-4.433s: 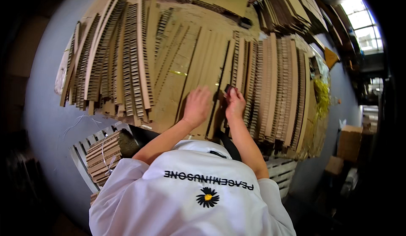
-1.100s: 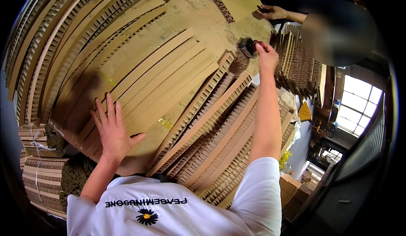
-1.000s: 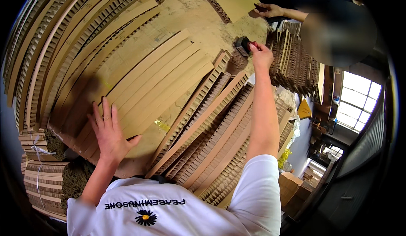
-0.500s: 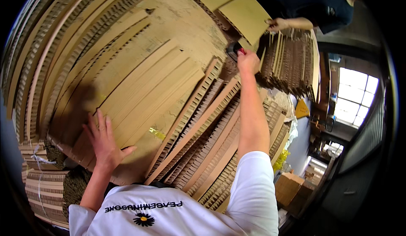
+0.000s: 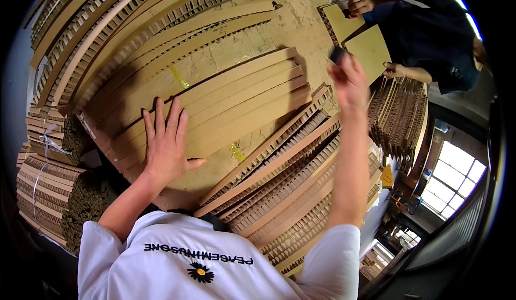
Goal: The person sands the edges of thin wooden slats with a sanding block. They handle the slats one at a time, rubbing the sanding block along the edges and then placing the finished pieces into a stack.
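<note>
My left hand (image 5: 167,144) lies with fingers spread on a row of long cardboard strips (image 5: 236,95), set side by side on the worktable (image 5: 215,179). Farther right, past the strips' right ends, my right hand (image 5: 352,87) is raised and blurred. Its fingers are closed round a dark-headed tool (image 5: 337,55), whose exact kind the blur hides. Below the row, honeycomb-edged cardboard strips (image 5: 279,176) lie stacked at a slant under my right forearm.
More cardboard strips (image 5: 123,31) are piled at the far left. Tied bundles (image 5: 45,192) sit at the lower left. At the upper right, a co-worker in a dark shirt (image 5: 430,36) holds a flat cardboard sheet (image 5: 371,52) beside a stack of honeycomb board (image 5: 398,112).
My right hand has lifted away with the tool, now blurred. The view has shifted, and more of the co-worker shows, with both hands visible. My left hand remains flat on the strips.
</note>
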The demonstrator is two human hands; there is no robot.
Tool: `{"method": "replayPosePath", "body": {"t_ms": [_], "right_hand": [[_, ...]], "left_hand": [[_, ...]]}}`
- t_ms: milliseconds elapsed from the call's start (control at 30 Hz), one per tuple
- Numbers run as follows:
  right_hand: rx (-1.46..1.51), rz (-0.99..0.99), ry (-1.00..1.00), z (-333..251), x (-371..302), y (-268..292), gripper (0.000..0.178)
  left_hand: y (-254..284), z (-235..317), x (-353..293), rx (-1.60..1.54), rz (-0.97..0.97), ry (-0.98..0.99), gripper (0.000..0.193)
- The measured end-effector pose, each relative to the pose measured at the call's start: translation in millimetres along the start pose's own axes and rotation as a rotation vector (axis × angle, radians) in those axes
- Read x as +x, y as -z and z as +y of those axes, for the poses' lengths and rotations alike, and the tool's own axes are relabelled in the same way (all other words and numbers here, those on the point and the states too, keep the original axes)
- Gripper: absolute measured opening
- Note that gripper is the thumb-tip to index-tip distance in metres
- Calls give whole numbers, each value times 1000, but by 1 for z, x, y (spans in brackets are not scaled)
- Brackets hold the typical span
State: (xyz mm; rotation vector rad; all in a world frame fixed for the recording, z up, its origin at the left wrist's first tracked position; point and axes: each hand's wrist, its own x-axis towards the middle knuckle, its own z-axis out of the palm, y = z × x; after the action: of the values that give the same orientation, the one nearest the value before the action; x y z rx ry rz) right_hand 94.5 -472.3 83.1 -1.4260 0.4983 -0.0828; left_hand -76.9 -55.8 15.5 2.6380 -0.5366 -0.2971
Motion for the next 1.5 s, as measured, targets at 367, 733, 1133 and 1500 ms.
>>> {"method": "replayPosePath", "body": {"t_ms": [367, 733, 1133, 1500], "right_hand": [[-345, -667, 251, 60, -47, -113, 14], [-824, -832, 729, 70, -48, -130, 24], [-1024, -889, 875, 64, -55, -135, 28], [-1067, -897, 910, 62, -55, -139, 28]], "left_hand": [[-4, -6, 3, -47, -24, 16, 123], [-6, -6, 2, -27, 5, -21, 123], [-4, -8, 2, -45, -54, -12, 108], [-4, -8, 3, -49, -59, -4, 108]]}}
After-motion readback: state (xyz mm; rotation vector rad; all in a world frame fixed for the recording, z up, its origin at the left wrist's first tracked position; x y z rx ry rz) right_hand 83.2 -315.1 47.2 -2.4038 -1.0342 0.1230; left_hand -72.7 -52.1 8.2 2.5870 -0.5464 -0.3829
